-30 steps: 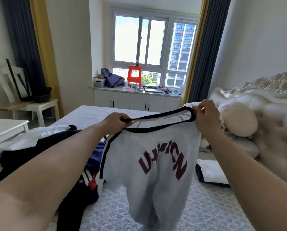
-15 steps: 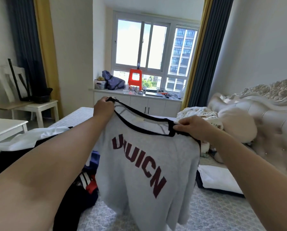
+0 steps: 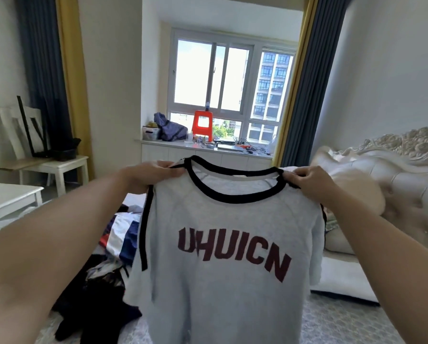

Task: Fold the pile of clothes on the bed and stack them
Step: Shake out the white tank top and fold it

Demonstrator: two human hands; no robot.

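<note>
At the far left we see one white wooden chair point(image 3: 51, 167) by the wall and the corner of a white table point(image 3: 6, 197). Below them a heap of dark and striped unfolded clothes point(image 3: 108, 259) lies on the patterned grey bed cover point(image 3: 337, 321); how many pieces are in it we cannot tell. Our left hand point(image 3: 153, 176) pinches one shoulder of the light grey T-shirt with black neck trim and maroon lettering point(image 3: 223, 256), which hangs upright in the air, front toward us, hiding the middle of the bed. On the sill behind stands one orange plastic stool point(image 3: 203, 124). Our right hand point(image 3: 310, 183) pinches the other shoulder. Beneath that arm lies what seems a folded white garment point(image 3: 339, 281), beside the cream tufted headboard point(image 3: 406, 184).
</note>
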